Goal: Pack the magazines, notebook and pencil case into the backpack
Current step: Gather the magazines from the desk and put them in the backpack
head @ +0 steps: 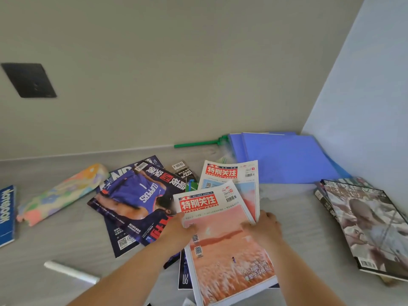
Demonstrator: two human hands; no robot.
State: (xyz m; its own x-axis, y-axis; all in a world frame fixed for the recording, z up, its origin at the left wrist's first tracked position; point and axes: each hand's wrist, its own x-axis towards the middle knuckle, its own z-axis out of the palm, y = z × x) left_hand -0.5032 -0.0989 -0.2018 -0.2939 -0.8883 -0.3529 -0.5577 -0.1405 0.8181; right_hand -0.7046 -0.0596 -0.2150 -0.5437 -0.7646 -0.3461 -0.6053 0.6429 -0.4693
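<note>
Hands: your left hand (176, 228) grips the left edge of the orange sunset-cover paper magazine (229, 257); your right hand (265, 228) grips its right edge.
Room: bare grey tabletop (55, 246) lies left of that magazine, as far as a white tube (70, 272); right of it, more bare top before a dark-covered magazine stack (371, 224); walls close behind.
Count: a second red-masthead magazine (231, 175) just behind it makes two; one pastel fabric pencil case (61, 193) and one blue notebook (6, 215), both well left; at least two blue plastic folders (284, 157) behind-right.
Unclear: the purple basketball magazine (134, 195) touching its left overlaps darker ones, number uncertain; the frame edge cuts the notebook.
</note>
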